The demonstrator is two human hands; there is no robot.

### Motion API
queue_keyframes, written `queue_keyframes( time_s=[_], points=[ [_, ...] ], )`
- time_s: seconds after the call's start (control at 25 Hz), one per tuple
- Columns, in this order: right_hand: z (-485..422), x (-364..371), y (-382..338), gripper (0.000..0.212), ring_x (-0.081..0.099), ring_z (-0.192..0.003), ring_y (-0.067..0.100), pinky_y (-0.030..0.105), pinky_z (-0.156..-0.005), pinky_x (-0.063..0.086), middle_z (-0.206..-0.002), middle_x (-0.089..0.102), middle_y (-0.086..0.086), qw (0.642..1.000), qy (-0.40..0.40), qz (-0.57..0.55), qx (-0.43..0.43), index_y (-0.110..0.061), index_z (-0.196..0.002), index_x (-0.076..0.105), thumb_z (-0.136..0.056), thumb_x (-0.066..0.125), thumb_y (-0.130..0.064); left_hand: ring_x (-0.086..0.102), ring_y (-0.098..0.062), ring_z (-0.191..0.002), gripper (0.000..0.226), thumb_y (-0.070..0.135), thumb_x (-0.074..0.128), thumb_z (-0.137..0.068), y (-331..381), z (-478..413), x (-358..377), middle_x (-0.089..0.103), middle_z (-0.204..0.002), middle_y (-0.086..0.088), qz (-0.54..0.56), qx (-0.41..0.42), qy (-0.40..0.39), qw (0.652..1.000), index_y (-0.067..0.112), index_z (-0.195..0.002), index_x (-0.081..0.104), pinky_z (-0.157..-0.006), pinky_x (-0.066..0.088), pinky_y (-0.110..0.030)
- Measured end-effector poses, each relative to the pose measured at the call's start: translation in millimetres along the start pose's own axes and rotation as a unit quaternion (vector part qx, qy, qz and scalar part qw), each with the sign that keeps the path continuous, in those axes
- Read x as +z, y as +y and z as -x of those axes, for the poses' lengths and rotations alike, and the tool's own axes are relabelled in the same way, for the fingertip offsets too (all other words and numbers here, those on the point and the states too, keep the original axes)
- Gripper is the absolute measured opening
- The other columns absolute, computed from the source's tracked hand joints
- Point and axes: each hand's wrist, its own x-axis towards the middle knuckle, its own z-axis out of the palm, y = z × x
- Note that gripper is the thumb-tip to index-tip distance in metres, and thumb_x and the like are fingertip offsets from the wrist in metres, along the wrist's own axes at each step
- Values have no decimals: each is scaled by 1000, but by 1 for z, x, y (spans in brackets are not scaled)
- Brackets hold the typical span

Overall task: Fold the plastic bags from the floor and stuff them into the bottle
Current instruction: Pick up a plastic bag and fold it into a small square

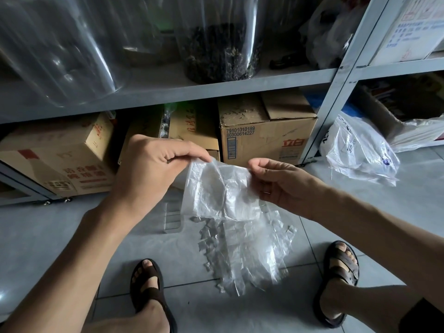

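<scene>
A thin white plastic bag [217, 191] hangs in the air between my hands, partly folded into a flat sheet. My left hand [153, 169] pinches its upper left corner with thumb and fingers. My right hand [276, 181] pinches the upper right edge. Below it on the tiled floor lies a pile of clear, crumpled plastic bags [249, 251]. A clear plastic bottle [171, 212] lies on the floor behind the held bag, mostly hidden by it.
A grey metal shelf [192, 92] stands ahead with cardboard boxes [266, 138] under it and large clear jars [221, 44] on top. A white printed bag [358, 152] lies on the floor at right. My sandalled feet [149, 287] stand on either side of the pile.
</scene>
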Motion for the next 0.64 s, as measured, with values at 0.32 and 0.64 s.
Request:
queue_keyframes(
  time_s=[0.32,0.64],
  points=[
    [-2,2,3,9,66,-65,10,22,-70,58,-73,69,2,998,39,-38,-22,-10,-76,74,-73,66,-7,74,-8,-81,30,-10,62,-81,-2,1,-2,75,-89,10,8,-13,30,999,14,-82,80,-71,59,-36],
    [10,11,-6,27,70,-94,14,20,-79,56,-103,71,5,919,97,297,-241,-10,-100,74,-78,76,-26,69,-3,-68,25,0,65,-84,-4,1,3,75,-80,11,-10,-10,-42,999,19,-81,81,-61,54,-22]
  ],
)
